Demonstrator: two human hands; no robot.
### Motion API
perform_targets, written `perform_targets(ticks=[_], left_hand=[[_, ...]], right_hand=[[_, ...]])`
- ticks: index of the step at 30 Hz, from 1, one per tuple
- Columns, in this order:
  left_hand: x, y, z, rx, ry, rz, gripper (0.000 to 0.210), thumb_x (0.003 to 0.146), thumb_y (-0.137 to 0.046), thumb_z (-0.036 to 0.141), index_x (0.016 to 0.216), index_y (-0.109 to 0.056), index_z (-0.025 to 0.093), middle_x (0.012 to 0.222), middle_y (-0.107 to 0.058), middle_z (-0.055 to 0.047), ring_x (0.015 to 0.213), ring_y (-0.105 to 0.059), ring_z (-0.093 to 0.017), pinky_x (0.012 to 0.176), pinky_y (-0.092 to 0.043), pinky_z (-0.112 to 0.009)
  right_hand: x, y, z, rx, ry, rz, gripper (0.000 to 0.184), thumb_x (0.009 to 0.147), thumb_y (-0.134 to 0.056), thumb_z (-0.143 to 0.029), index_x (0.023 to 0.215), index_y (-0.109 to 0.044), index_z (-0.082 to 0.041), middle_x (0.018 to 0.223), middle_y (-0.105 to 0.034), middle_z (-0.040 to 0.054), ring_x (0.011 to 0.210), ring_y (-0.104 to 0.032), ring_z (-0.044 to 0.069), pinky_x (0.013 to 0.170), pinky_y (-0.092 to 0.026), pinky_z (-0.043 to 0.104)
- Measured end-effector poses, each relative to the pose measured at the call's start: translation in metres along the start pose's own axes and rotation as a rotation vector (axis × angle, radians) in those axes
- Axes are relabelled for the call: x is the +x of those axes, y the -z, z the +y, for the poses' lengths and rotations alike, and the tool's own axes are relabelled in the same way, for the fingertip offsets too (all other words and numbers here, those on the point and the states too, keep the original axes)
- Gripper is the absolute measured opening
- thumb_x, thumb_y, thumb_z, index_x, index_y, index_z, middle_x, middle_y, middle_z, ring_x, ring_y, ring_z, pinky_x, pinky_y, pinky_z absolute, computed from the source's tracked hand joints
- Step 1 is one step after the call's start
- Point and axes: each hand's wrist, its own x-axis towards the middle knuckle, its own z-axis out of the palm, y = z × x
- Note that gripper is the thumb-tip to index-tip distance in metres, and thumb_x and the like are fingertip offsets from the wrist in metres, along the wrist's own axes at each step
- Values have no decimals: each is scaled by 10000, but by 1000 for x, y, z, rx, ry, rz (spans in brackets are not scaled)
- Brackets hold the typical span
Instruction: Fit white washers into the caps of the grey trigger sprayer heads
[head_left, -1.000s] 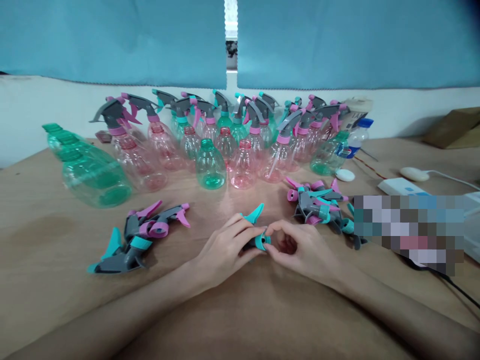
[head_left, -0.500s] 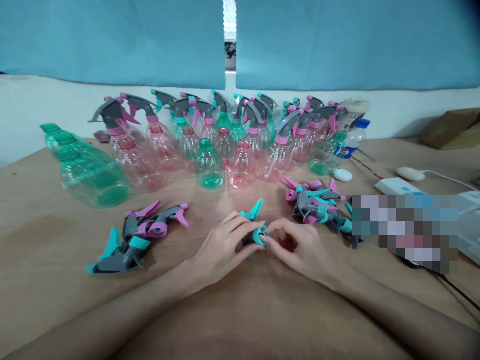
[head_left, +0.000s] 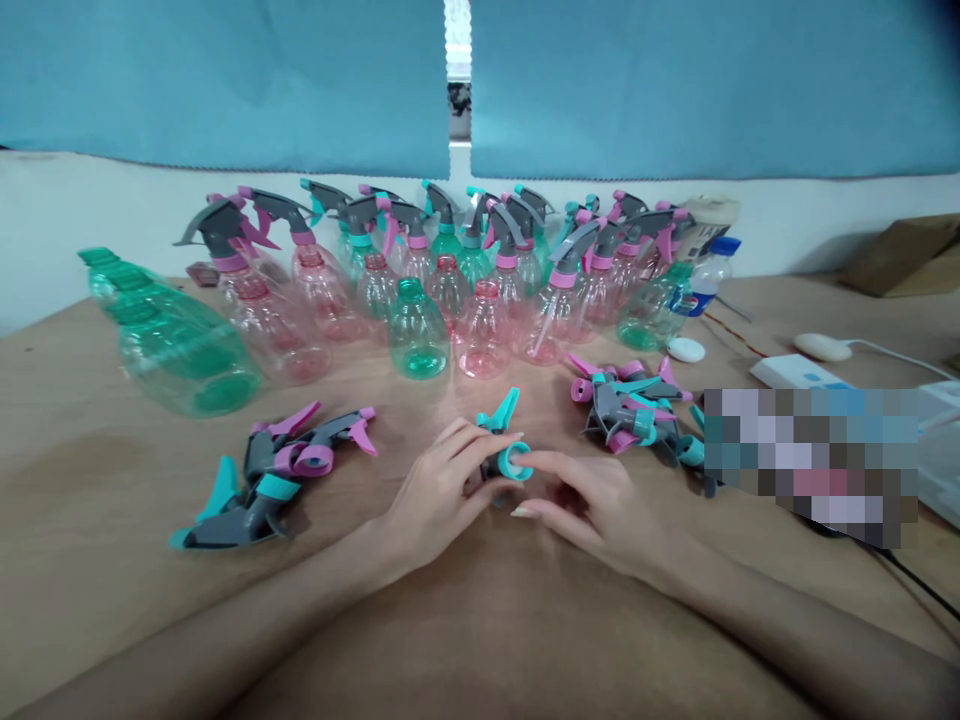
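My left hand [head_left: 444, 478] grips a grey and turquoise spray bottle trigger head [head_left: 516, 461], its round collar facing right and its turquoise trigger pointing up. At the collar's opening, the index fingertip of my right hand [head_left: 600, 490] reaches in. The right thumb is spread apart below, and nothing shows between thumb and finger. Loose trigger heads [head_left: 300, 450] in pink, turquoise and grey lie on the table to the left of my hands. Another pile of trigger heads [head_left: 630, 410] lies to the right.
Green and pink bottles [head_left: 418, 335] without heads stand ahead, and a green bottle group [head_left: 187, 350] leans at left. Behind are several bottles with spray heads [head_left: 508, 260]. At right are a water bottle [head_left: 712, 275], a white power strip [head_left: 799, 372], cables and a blurred-out patch.
My right thumb has opened away from the index finger, which now pokes into the collar. The trigger head has turned slightly and shifted a little left and up.
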Motion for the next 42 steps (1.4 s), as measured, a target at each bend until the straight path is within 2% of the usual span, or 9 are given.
perform_targets(ticks=[8, 12, 19, 25, 29, 33, 35, 40, 42], left_hand=[[1, 0, 3, 26, -41, -13, 256, 892, -565, 293, 1125, -554, 185, 929, -634, -44, 817, -527, -170, 737, -488, -308], [0, 1, 4, 17, 29, 8, 218, 895, -558, 257, 1106, -569, 205, 924, -629, -36, 811, -536, -170, 739, -488, -313], [2, 4, 1, 41, 227, 93, 251, 846, -627, 248, 1094, -591, 234, 908, -597, -11, 748, -536, -151, 675, -481, -277], [7, 1, 0, 35, 345, 126, 294, 842, -630, 266, 1127, -564, 229, 881, -567, 9, 614, -529, -108, 600, -472, -249], [25, -6, -1, 71, 233, 97, 245, 867, -602, 270, 1107, -585, 224, 868, -546, -2, 674, -531, -124, 613, -473, -251], [64, -18, 2, 154, -51, 54, 306, 887, -572, 275, 1185, -556, 209, 820, -615, -27, 844, -495, -196, 728, -474, -318], [89, -25, 8, 165, -199, 35, 286, 914, -525, 264, 1193, -552, 210, 967, -651, -49, 919, -482, -206, 799, -460, -350], [141, -52, 29, 161, -402, -88, 288, 928, -495, 232, 1209, -550, 201, 1128, -647, -40, 1033, -472, -211, 885, -427, -360], [151, -67, 35, 213, -456, -197, 285, 918, -504, 196, 1198, -561, 199, 1178, -633, -34, 1054, -475, -212, 909, -400, -369]], right_hand=[[3, 4, 1, -77, -64, -12, 319, 940, -432, -428, 1008, -601, -167, 624, -618, -13, 523, -551, 107, 533, -403, 223], [2, 2, 1, 10, -114, -36, 268, 932, -455, -403, 982, -601, -184, 625, -608, -23, 527, -545, 101, 540, -411, 216], [0, -5, 4, 245, -236, 133, 190, 902, -508, -335, 1023, -534, -191, 683, -566, -37, 526, -535, 88, 499, -420, 198], [1, 2, 0, 184, -77, 226, 161, 915, -476, -309, 1009, -516, -184, 675, -594, -25, 550, -557, 91, 506, -434, 190], [1, 0, -10, 139, 186, 256, 171, 923, -472, -318, 930, -559, -171, 572, -578, -43, 471, -525, 77, 497, -431, 188], [2, -5, -16, 50, 449, 287, 215, 924, -472, -333, 831, -581, -174, 554, -585, -42, 466, -526, 72, 474, -416, 190], [2, -5, -17, -44, 571, 323, 217, 900, -512, -332, 759, -592, -188, 532, -568, -47, 468, -518, 76, 444, -390, 197], [8, 1, -18, -75, 693, 474, 198, 839, -595, -337, 698, -620, -201, 545, -567, -48, 514, -520, 79, 480, -429, 196], [12, 2, -16, -67, 712, 537, 210, 841, -596, -335, 693, -621, -188, 572, -588, -37, 554, -544, 83, 543, -473, 191]])
